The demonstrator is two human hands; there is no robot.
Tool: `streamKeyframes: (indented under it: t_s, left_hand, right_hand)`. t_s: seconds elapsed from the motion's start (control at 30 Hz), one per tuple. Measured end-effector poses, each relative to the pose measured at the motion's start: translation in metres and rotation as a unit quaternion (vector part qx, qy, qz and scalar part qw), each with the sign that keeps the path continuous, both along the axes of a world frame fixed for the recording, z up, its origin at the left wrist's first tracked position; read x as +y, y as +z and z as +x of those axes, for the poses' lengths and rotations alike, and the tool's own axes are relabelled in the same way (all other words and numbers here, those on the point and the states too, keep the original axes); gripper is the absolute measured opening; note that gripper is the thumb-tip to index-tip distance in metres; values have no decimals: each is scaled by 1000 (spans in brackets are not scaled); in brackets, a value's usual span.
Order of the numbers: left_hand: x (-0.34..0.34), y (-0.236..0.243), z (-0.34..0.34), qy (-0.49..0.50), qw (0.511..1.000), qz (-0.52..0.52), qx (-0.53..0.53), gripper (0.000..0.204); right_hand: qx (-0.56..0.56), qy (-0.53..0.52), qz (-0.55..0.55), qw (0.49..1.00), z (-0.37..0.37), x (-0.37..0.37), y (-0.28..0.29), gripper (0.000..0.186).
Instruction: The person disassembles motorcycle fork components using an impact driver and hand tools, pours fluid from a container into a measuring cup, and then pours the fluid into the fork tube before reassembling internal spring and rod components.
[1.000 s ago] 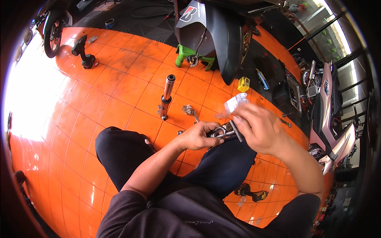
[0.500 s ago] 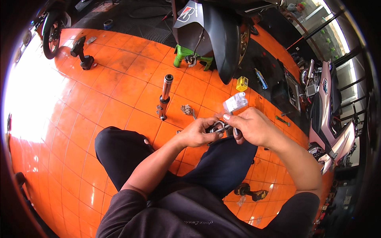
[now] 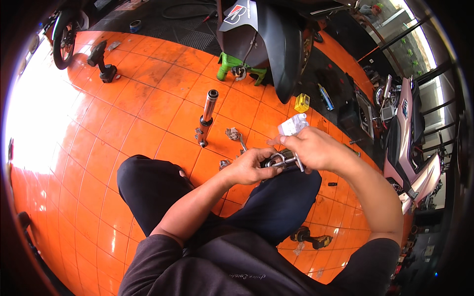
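Above my right thigh, my left hand [image 3: 253,166] is closed around a shiny metal clamp-like part [image 3: 279,160] with a rounded, hooped frame. A thin metal crossbar [image 3: 299,163] sits at the part's right end. My right hand [image 3: 316,150] is at this bar, with its fingers curled about it and the thumb and index finger reaching left over the part. My fingers hide some of the part, so its exact kind cannot be told. A fork leg tube [image 3: 207,118] stands upright on the floor ahead. A greyish metal piece with a rod [image 3: 234,135] lies nearby.
Beyond my right hand are a clear bottle [image 3: 292,124], a yellow box [image 3: 302,102] and a blue tube [image 3: 326,97]. Cordless drills lie at far left [image 3: 102,64] and near right [image 3: 311,238]. A motorcycle [image 3: 266,39] by a green stand [image 3: 229,66] is ahead.
The crossbar has turned and now shows at the part's right end. My right hand has shifted slightly right, its thumb off the bar; my left hand keeps its hold.
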State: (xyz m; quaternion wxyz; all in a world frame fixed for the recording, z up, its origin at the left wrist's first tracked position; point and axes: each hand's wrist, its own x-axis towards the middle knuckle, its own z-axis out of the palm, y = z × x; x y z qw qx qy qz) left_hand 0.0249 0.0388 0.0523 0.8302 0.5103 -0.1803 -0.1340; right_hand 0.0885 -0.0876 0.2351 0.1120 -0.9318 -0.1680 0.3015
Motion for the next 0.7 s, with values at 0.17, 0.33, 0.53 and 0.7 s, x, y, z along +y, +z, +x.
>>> streamKeyframes:
  t_s: [0.17,0.33,0.53,0.7]
  left_hand:
    - [8,1,2,-7,1000,-2,-8,13]
    - [10,-4,3,3,1000,2,-8,13]
    - [9,-1,4,17,1000,-3,8,14]
    - [9,5,1,-9,999,-31,8,13]
  right_hand:
    - [-334,331,-6,883,-7,-8,27,31]
    - [-424,555,27,715,-14,-16,32,22]
    - [-98,156,14,983,-2,2,9,39]
    - [-301,230,89,921,-18,-12,11,30]
